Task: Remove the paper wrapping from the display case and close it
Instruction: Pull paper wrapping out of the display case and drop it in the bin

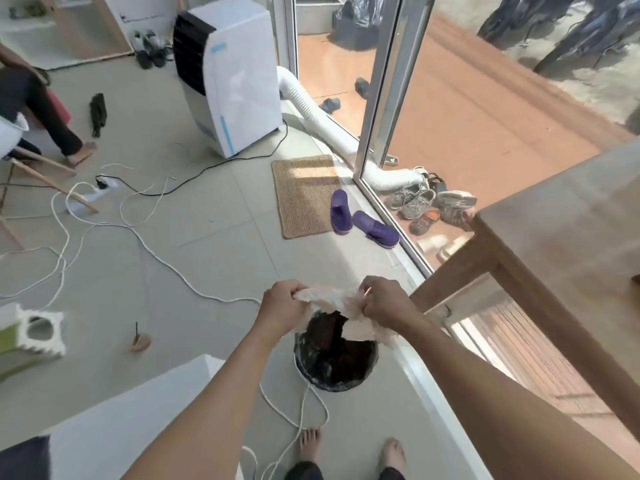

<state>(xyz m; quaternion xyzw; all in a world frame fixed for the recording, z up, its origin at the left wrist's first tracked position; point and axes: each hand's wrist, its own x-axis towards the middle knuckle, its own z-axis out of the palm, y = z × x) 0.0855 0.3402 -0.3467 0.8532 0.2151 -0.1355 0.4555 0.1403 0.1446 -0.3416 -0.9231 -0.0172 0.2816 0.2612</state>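
Both my hands hold a crumpled wad of pale paper wrapping point(337, 301) between them. My left hand point(282, 303) grips its left end and my right hand point(382, 303) grips its right end, with a loose flap hanging under the right hand. The paper is held directly above a round black-lined bin point(334, 358) that stands on the floor in front of my bare feet. No display case is clearly in view.
A wooden table point(561, 237) stands at the right by the glass wall. A white surface point(131, 420) lies at lower left. White cords point(166, 265) trail across the tiled floor. Farther off are a portable air cooler point(235, 74), a woven mat point(306, 194), purple clogs point(374, 228), and a seated person's leg point(52, 116).
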